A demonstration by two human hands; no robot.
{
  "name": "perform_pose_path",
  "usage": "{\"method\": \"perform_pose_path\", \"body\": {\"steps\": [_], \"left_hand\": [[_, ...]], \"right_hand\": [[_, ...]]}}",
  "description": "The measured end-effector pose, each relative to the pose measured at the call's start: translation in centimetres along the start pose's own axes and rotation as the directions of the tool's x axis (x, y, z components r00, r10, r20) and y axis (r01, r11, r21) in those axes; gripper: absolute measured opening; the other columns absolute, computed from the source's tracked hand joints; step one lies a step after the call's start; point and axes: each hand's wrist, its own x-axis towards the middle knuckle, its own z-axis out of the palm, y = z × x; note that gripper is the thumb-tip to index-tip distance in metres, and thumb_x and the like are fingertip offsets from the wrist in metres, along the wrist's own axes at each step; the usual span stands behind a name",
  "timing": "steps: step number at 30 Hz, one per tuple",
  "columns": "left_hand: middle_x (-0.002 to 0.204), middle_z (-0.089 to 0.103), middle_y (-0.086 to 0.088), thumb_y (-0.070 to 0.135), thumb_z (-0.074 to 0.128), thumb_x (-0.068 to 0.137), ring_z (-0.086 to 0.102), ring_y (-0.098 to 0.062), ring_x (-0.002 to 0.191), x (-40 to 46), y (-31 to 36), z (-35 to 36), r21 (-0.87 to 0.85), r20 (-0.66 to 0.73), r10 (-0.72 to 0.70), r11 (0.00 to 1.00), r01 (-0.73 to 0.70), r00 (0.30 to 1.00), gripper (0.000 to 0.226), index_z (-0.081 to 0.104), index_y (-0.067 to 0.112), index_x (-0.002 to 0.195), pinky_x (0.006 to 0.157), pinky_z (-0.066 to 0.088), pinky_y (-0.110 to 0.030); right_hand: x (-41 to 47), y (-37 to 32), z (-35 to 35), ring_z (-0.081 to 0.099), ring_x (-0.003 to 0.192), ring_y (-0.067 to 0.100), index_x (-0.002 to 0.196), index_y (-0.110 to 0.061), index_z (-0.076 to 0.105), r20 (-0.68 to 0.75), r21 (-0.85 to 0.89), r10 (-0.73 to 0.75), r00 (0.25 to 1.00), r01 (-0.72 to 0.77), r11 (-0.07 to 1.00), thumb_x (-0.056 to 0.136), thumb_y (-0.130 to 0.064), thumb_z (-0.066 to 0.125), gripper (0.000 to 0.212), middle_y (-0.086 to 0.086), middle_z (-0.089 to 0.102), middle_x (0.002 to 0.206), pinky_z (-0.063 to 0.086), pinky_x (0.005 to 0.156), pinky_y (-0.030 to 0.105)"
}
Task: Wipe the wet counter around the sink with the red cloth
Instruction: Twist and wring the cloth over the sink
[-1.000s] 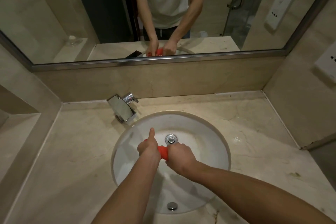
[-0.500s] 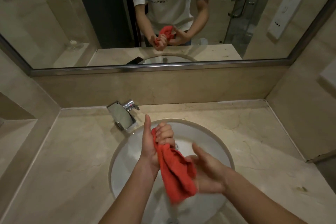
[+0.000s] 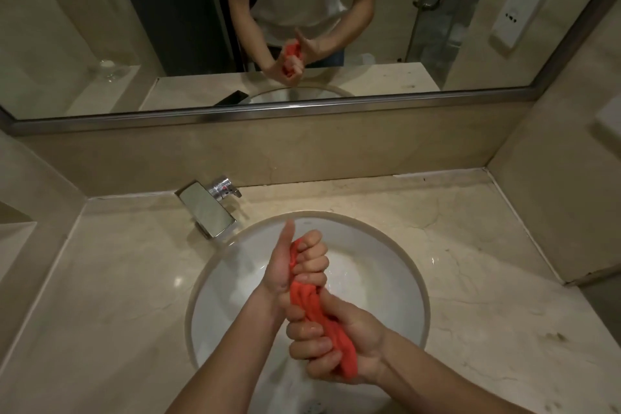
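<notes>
The red cloth (image 3: 311, 304) is bunched into a rope above the white round sink (image 3: 379, 282). My left hand (image 3: 295, 264) grips its upper end, fingers curled round it and thumb sticking up. My right hand (image 3: 332, 343) grips the lower end, fingers wrapped round the cloth. Both hands hang over the basin's middle. The beige marble counter (image 3: 127, 286) surrounds the sink on all sides.
A chrome faucet (image 3: 210, 207) stands at the back left of the sink. A mirror (image 3: 168, 27) runs along the back wall and reflects my hands and a dark phone. Walls close in on the left and on the right (image 3: 554, 205). Small dark specks (image 3: 554, 336) mark the right counter.
A second ago both hands squeezed the cloth low in the basin. Then the cloth hung loose from my left hand with the right open. Now my right hand grips the lower end again.
</notes>
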Motion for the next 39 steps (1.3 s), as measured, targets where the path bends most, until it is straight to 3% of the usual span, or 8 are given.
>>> {"method": "perform_pose_path", "body": {"steps": [6,14,18,24,29,32,35,39], "left_hand": [[0.051,0.018,0.005,0.048,0.075,0.074,0.019,-0.007,0.036,0.8,0.4,-0.3,0.400,-0.688,0.239,0.912,0.084,0.685,0.058,0.027,0.021,0.055,0.033,0.018,-0.017],[0.046,0.041,-0.004,0.053,0.071,0.079,0.043,-0.022,0.047,1.5,0.1,-2.2,0.618,-0.783,0.559,0.748,0.241,0.274,0.060,0.039,0.011,0.052,0.053,0.042,-0.031],[0.059,0.058,-0.009,0.058,0.068,0.079,0.058,-0.027,0.063,1.4,-0.1,-3.2,0.643,-0.760,0.636,0.703,0.304,0.138,0.061,0.047,0.008,0.053,0.073,0.056,-0.043],[0.070,0.063,-0.013,0.061,0.069,0.074,0.060,-0.026,0.066,-1.1,-0.3,-1.5,0.868,-0.497,0.742,0.415,0.274,0.450,0.051,0.051,0.014,0.068,0.075,0.053,-0.047],[0.121,0.059,0.011,0.049,0.056,0.089,0.057,-0.014,0.117,-5.1,0.3,1.2,0.981,0.097,0.709,-0.186,0.053,0.698,0.033,0.063,0.032,0.116,0.099,0.046,-0.030],[0.149,0.041,0.004,0.044,0.061,0.088,0.035,-0.019,0.141,-7.6,1.8,2.3,0.773,0.393,0.356,-0.627,-0.095,0.848,0.062,0.048,0.018,0.142,0.113,0.029,-0.029],[0.157,0.030,-0.001,0.060,0.067,0.081,0.026,-0.018,0.146,-7.7,2.1,2.6,0.570,0.343,0.001,-0.795,-0.208,0.939,0.094,0.028,0.014,0.153,0.118,0.023,-0.034],[0.126,0.057,0.009,0.061,0.073,0.073,0.055,-0.009,0.111,-6.3,1.3,2.3,0.579,0.216,-0.089,-0.790,-0.201,0.972,0.080,0.042,0.021,0.136,0.094,0.047,-0.031]], "right_hand": [[1.5,-1.4,-0.5,0.024,0.042,0.009,0.058,-0.026,0.037,-0.548,-0.635,-0.131,0.826,-0.309,0.708,0.077,-0.018,0.082,0.049,-0.004,0.028,0.053,0.017,0.042,0.026],[3.6,-2.0,-5.0,0.031,0.047,0.011,0.060,-0.018,0.032,-0.458,-0.865,-0.422,0.783,-0.501,0.010,0.076,-0.031,0.083,0.055,-0.005,0.032,0.054,0.029,0.050,0.026],[4.3,-2.1,-5.4,0.038,0.050,0.017,0.063,-0.015,0.037,-0.496,-0.825,-0.360,0.790,-0.558,-0.088,0.077,-0.036,0.082,0.051,0.002,0.038,0.056,0.035,0.049,0.028],[1.8,-4.8,-4.0,0.069,0.067,0.019,0.078,-0.011,0.064,-0.478,-0.528,0.238,0.846,-0.493,0.691,0.091,-0.016,0.071,0.015,0.008,0.060,0.075,0.061,0.057,0.034],[-0.5,-7.7,-3.6,0.050,0.043,0.001,0.084,-0.014,0.044,-0.296,-0.542,0.412,0.862,-0.506,0.670,0.080,-0.034,0.081,0.042,-0.001,0.069,0.073,0.037,0.032,0.011],[-1.1,-8.7,-3.1,0.041,0.039,-0.005,0.082,-0.016,0.035,-0.157,-0.555,0.530,0.833,-0.518,0.651,0.066,-0.039,0.090,0.062,-0.006,0.057,0.060,0.031,0.030,0.008],[-0.8,-8.6,-2.8,0.043,0.040,-0.006,0.083,-0.015,0.034,-0.012,-0.550,0.654,0.756,-0.551,0.627,0.071,-0.037,0.087,0.059,-0.010,0.052,0.057,0.030,0.032,0.006],[-0.5,-8.4,-1.8,0.044,0.041,-0.005,0.086,-0.008,0.048,0.017,-0.602,0.702,0.712,-0.553,0.576,0.071,-0.038,0.087,0.051,-0.012,0.052,0.056,0.029,0.034,0.007]]}}
